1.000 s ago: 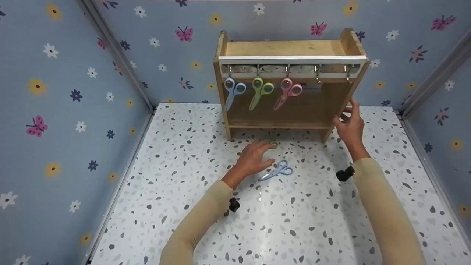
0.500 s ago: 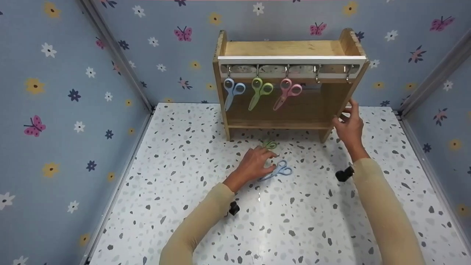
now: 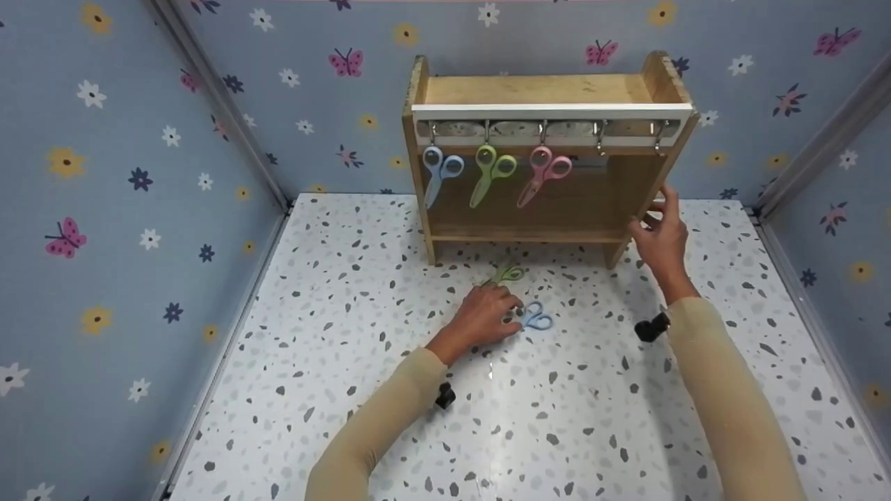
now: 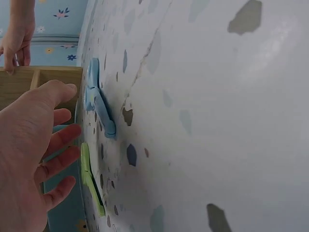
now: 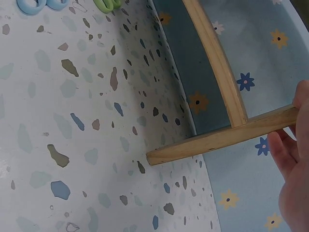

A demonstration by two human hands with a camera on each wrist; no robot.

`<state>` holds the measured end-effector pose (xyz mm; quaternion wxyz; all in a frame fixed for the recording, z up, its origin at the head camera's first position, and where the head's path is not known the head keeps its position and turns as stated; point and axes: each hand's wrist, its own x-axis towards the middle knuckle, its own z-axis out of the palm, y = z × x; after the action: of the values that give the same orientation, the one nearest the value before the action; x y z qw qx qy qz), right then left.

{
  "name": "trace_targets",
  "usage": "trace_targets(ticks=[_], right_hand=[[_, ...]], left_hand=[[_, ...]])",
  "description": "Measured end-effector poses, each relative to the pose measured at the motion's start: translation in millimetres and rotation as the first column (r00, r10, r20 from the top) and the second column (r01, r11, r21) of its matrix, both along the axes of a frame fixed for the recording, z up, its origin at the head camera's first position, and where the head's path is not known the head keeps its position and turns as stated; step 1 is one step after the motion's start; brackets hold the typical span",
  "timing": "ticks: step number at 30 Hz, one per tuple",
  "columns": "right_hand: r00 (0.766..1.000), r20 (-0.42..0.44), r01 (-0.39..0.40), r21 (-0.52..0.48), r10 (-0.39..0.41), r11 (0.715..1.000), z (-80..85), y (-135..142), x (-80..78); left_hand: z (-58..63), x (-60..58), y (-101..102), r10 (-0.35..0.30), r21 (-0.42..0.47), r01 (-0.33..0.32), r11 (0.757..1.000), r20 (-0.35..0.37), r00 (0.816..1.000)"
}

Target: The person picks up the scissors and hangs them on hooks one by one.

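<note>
- Near the left hand (image 3: 485, 314), on the speckled table (image 3: 557, 417): loose blue scissors (image 3: 534, 317), with blades mostly covered by that hand in the head view.
- Just beyond: loose green scissors (image 3: 504, 273), partly lost behind the same hand.
- Spread apart and loosely bent on the left: all fingers; hard to tell about contact.
- Clamped on the side of the wooden shelf (image 3: 536, 87): right hand (image 3: 663, 240), with some fingertips hidden behind the panel.
- Cropped by the right wrist view's top edge: both loose pairs, down to their handles.
</note>
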<state>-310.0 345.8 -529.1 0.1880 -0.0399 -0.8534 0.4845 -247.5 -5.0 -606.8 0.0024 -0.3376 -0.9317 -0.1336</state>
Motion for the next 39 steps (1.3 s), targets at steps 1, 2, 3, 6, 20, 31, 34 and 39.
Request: trace_targets(ticks=[1, 2, 3, 6, 20, 31, 34, 39], right_hand=[[1.000, -0.001, 0.000, -0.001, 0.000, 1.000, 0.2, 0, 0.0], [1.000, -0.005, 0.000, -0.002, 0.000, 1.000, 0.3, 0, 0.0], [1.000, -0.011, -0.001, -0.003, 0.001, 1.000, 0.2, 0, -0.1], [1.000, -0.021, -0.002, 0.004, 0.002, 1.000, -0.4, 0, -0.2], [1.000, -0.004, 0.008, 0.001, -0.008, 1.000, 0.1, -1, -2.0], [0.999, 0.031, 0.024, 0.009, -0.024, 1.000, 0.5, -1, -1.2], [1.000, 0.019, 0.012, 0.006, -0.012, 1.000, -0.6, -1, -0.9], [1.000, -0.008, 0.003, 0.010, -0.003, 1.000, -1.9, 0, -1.1]], left_hand=[[-0.3, 0.0, 0, 0.000, -0.014, 0.000, 1.000, 0.003, 1.000], [-0.5, 0.0, 1, -0.001, -0.026, 0.001, 1.000, 0.008, 1.000], [-0.2, 0.3, 1, 0.001, -0.039, -0.001, 0.999, 0.015, 1.000], [1.3, 0.4, 2, 0.008, -0.067, -0.006, 0.998, 0.028, 1.000], [-3.3, 0.4, 5, -0.036, -0.138, 0.036, 0.990, 0.002, 0.999], [-6.0, 2.9, 7, -0.044, -0.091, 0.041, 0.995, -0.031, 0.999], [-15.7, -1.4, 6, -0.056, -0.056, 0.054, 0.997, -0.044, 0.997], [-40.1, -13.2, 6, -0.065, -0.009, 0.064, 0.998, -0.050, 0.997]])
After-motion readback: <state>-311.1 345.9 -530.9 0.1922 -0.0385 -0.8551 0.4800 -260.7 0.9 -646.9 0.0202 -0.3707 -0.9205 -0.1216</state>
